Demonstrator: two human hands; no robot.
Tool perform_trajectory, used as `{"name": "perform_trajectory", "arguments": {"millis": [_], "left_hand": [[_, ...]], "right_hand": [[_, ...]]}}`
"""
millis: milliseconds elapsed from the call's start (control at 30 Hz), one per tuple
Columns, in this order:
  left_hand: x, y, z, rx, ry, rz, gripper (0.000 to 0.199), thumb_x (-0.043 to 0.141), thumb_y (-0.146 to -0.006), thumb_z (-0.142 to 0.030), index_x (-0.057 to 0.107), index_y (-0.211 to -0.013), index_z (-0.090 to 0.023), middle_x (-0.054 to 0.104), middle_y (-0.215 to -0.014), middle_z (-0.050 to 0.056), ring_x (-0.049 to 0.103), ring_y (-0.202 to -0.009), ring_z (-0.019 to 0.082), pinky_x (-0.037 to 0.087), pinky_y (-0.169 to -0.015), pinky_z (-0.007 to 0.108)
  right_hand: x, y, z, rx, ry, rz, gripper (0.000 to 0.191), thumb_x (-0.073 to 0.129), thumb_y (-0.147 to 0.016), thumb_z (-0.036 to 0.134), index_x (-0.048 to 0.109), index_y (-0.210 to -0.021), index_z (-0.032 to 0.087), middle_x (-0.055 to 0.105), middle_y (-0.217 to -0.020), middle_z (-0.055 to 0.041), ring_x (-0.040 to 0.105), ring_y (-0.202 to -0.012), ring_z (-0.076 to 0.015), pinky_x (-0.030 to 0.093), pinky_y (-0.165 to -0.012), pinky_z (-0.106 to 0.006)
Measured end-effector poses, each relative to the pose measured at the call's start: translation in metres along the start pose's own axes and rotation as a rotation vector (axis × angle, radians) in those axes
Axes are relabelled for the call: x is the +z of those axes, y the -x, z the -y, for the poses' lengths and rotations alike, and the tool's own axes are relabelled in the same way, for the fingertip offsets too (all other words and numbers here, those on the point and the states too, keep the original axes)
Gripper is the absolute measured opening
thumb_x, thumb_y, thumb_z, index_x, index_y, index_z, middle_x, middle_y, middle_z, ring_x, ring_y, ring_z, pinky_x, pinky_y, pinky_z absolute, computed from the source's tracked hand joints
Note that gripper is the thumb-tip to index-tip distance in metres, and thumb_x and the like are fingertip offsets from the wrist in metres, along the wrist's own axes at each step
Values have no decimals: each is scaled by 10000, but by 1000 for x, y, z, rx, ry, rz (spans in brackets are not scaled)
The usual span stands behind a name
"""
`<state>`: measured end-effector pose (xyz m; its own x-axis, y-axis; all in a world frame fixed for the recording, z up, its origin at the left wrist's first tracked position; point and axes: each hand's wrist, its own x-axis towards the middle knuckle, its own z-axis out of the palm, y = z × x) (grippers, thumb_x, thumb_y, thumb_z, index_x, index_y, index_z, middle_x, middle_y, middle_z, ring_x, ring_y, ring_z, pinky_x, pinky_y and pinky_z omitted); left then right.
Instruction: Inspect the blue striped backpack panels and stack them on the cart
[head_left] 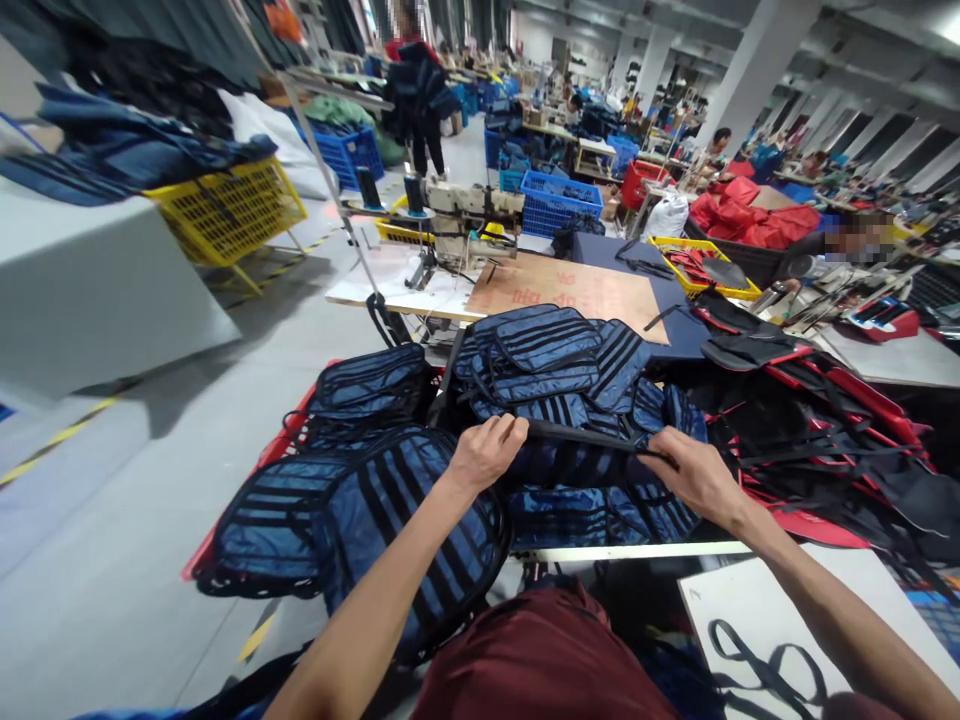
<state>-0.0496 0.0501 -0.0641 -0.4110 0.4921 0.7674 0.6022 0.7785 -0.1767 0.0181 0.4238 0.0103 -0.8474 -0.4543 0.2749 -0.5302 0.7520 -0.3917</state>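
Observation:
In front of me a black band [581, 434] stretches nearly level between my hands, along the edge of a dark blue bag piece. My left hand [489, 455] is closed on the band's left end. Fingers and thumb of my right hand [696, 475] pinch its right end. Behind the band is a heap of blue, black-striped backpack pieces [536, 345]. More striped blue fabric [559, 515] lies below it, near the white table edge [637, 552]. To the left of my left hand, finished-looking blue striped backpacks [409, 500] are piled in a red basket [255, 480].
Black and red bag pieces [817, 430] are heaped at right, by a white board [817, 620] with a black strap loop [765, 660]. A sewing machine [465, 215] stands ahead beside a brown board [570, 295]. A yellow crate [232, 210] is at left. Other people are farther back.

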Motion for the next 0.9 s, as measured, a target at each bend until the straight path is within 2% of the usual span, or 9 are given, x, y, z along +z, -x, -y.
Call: {"name": "perform_trajectory", "arguments": {"millis": [167,300,367,500,567,633,733,833,900], "left_hand": [[5,-5,-30,-226,267,2,148,522,-1095,-210,585,-1229,-216,769,-937,53,773,-803,183,600,-718,300],[1,0,-60,-441,504,113,336,554,-1103,-309,510,-1427,-231,779,-1142,68,793,-1025,199,659,-868,316],[0,3,-61,-448,486,165,382,532,-1093,-240,498,-1473,-234,762,-1249,84,765,-1161,219,656,-961,348],[-3,7,-45,-468,304,182,448,443,-1039,-64,564,-1444,-209,753,-1200,96,750,-1118,219,647,-977,358],[-5,7,-40,-438,235,202,473,443,-1019,-36,599,-1430,-212,743,-1119,87,743,-1049,209,650,-902,317],[-7,7,-42,-384,189,247,502,474,-1001,-34,618,-1436,-238,717,-1048,72,731,-1002,203,642,-806,279],[-5,10,-52,-300,157,327,588,498,-954,-16,612,-1468,-278,676,-1007,59,719,-942,199,612,-690,251],[0,14,-65,-265,143,354,643,477,-915,15,611,-1468,-286,665,-1041,57,717,-859,174,582,-632,233],[0,15,-76,-272,143,340,626,469,-915,16,617,-1447,-277,666,-1048,57,717,-831,163,560,-604,224]], "right_hand": [[6,-8,-39,-101,531,-403,291,481,-1182,314,558,-916,227,585,-841,-46,576,-776,-232,326,-599,-324],[-3,-10,-49,32,524,-563,338,524,-1159,364,464,-848,245,525,-767,-7,535,-705,-216,286,-601,-333],[-5,-6,-41,116,316,-473,341,540,-1138,417,435,-858,252,493,-753,17,497,-661,-202,307,-612,-318],[9,11,-13,255,-218,69,278,661,-1040,470,482,-1028,258,531,-836,31,520,-708,-195,418,-667,-291],[22,22,-5,281,-336,252,267,667,-1010,435,481,-1085,258,536,-858,31,535,-737,-199,445,-682,-292],[35,30,-8,292,-303,237,213,607,-1025,409,471,-1094,261,503,-823,41,520,-701,-201,434,-654,-298],[43,37,-29,285,-79,25,164,474,-1047,354,484,-1176,253,504,-829,23,548,-669,-224,435,-632,-324],[35,38,-48,258,157,-135,260,414,-1037,306,507,-1267,228,588,-955,-50,645,-761,-270,496,-665,-367],[27,34,-47,210,278,-195,293,427,-1061,332,536,-1310,222,634,-1073,-105,691,-899,-318,550,-724,-413]]}}
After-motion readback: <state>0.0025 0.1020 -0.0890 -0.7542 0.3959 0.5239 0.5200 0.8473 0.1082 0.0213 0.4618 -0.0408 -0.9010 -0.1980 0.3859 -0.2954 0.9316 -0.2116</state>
